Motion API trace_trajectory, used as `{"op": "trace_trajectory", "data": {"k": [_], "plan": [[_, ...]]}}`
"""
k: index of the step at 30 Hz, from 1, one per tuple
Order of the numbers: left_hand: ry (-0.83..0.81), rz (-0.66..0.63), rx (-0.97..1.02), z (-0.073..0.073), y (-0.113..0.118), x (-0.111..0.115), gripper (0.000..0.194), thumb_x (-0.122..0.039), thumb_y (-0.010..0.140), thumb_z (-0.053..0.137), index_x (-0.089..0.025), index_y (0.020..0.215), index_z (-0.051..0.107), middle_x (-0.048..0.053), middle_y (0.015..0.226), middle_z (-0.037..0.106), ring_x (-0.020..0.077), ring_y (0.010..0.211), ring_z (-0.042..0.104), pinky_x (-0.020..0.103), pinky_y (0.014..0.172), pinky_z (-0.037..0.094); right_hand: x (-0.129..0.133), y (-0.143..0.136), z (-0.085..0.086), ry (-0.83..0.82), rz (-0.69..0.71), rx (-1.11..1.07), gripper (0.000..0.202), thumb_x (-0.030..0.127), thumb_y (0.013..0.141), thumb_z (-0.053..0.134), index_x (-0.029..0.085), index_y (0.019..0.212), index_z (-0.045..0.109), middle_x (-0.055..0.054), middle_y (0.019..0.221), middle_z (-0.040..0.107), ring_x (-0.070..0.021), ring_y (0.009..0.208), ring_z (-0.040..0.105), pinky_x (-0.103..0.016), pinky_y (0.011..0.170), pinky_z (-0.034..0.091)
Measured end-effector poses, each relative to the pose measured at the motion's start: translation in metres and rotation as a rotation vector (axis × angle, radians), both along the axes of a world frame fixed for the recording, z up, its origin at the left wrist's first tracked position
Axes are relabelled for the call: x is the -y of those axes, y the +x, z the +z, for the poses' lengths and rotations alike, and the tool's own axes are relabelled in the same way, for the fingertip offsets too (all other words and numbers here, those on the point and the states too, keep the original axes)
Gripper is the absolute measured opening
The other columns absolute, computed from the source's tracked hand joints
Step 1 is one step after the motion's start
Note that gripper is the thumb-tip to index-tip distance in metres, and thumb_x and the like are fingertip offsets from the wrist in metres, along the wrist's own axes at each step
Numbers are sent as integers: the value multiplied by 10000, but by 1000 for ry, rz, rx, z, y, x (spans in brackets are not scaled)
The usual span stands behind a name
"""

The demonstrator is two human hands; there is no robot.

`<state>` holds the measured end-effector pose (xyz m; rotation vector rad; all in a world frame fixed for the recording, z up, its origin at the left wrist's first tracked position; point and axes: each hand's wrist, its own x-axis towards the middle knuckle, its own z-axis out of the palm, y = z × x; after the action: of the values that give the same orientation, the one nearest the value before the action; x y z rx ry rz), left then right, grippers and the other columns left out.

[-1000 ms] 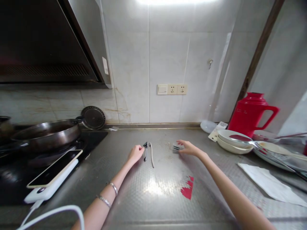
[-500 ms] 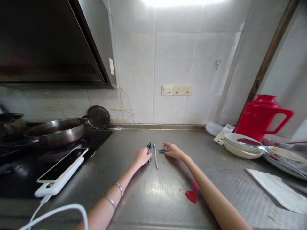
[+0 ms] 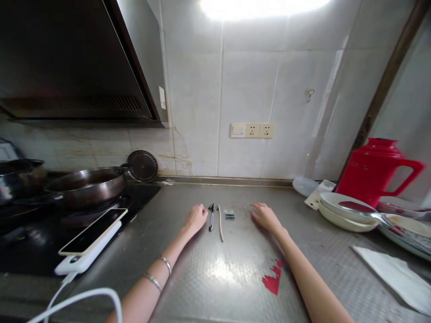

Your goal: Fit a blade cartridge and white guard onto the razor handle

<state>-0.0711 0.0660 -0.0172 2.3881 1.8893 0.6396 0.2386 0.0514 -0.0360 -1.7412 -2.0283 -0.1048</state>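
Observation:
A dark, slim tool with a metallic shaft [image 3: 212,217] lies upright in view on the steel counter. Just right of it is a thin beige stick or cord [image 3: 220,223], then a small clear case with dark contents [image 3: 229,214]. My left hand [image 3: 196,218] rests left of the tool, fingers curled together and not touching it; nothing shows in them. To the right of the case, apart from it, my right hand [image 3: 266,216] lies on the counter with its fingers spread, holding nothing.
A red torn piece [image 3: 273,279] lies near my right forearm. At left are a pan [image 3: 85,186] and a phone [image 3: 94,231] on a white power bank. Bowls [image 3: 346,215], a red thermos [image 3: 372,172] and a white paper [image 3: 392,273] are at right.
My left hand has let go of the dark tool and moved left. My right hand has drawn away to the right from the small case. The view has shifted slightly.

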Motion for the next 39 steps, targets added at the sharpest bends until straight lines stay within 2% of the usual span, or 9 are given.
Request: {"op": "trace_trajectory", "data": {"k": [2,5,9,11,19,29,33,36,39], "plan": [[108,41,-66,2,-14,-6,277,-292,859,356,-158,920,591,115,989,615,207,972,532,294,812,377,3,13,-5,-6,-115,43,375,258,817,426,160,1146,576,-127,1218,545,-240,1154,449,-344,936,361],[130,147,-139,-1,-37,-14,327,-313,863,340,-156,1045,562,135,1131,562,244,1076,474,353,898,335,5,20,-13,-27,-234,67,370,273,837,390,162,1134,581,-129,1271,499,-247,1189,411,-353,910,375],[4,246,-194,-12,-53,-22,417,-354,852,346,-132,1164,513,179,1252,488,308,1158,416,428,914,319,7,18,-15,-67,-259,55,355,297,846,362,184,1063,619,-116,1206,555,-237,1131,468,-341,878,384],[-21,249,-204,-16,-54,-24,427,-360,853,339,-130,1169,512,184,1268,477,312,1165,412,431,912,323,8,17,-13,-68,-258,49,357,298,846,355,188,1048,628,-108,1182,575,-235,1103,492,-332,858,392],[46,262,-199,-25,-53,-26,416,-353,856,333,-128,1146,527,184,1261,482,306,1174,410,435,933,308,7,18,-14,-41,-270,65,365,286,828,360,186,1037,641,-97,1177,589,-228,1094,514,-309,867,393],[27,250,-185,-24,-54,-27,411,-337,850,338,-127,1147,529,184,1263,480,313,1179,401,435,935,306,4,21,-17,-50,-255,29,376,270,808,380,181,1062,642,-116,1200,572,-231,1127,502,-332,914,385],[5,265,-172,-20,-54,-25,404,-343,860,325,-123,1140,517,171,1238,501,301,1170,405,418,931,306,4,22,-17,-51,-255,-3,368,268,802,389,183,1048,649,-118,1196,574,-241,1121,507,-345,907,392],[66,264,-126,-11,-52,-21,355,-304,866,324,-121,1094,525,156,1148,550,265,1114,445,379,918,315,4,22,-18,-51,-260,-4,371,271,801,393,185,1061,642,-114,1204,569,-244,1140,491,-352,918,384],[165,142,-90,0,-41,-12,258,-253,858,350,-163,973,563,116,1066,579,222,1050,473,327,890,332,4,22,-17,-51,-256,2,375,278,807,380,186,1058,643,-109,1203,571,-238,1143,488,-345,918,384]]}}
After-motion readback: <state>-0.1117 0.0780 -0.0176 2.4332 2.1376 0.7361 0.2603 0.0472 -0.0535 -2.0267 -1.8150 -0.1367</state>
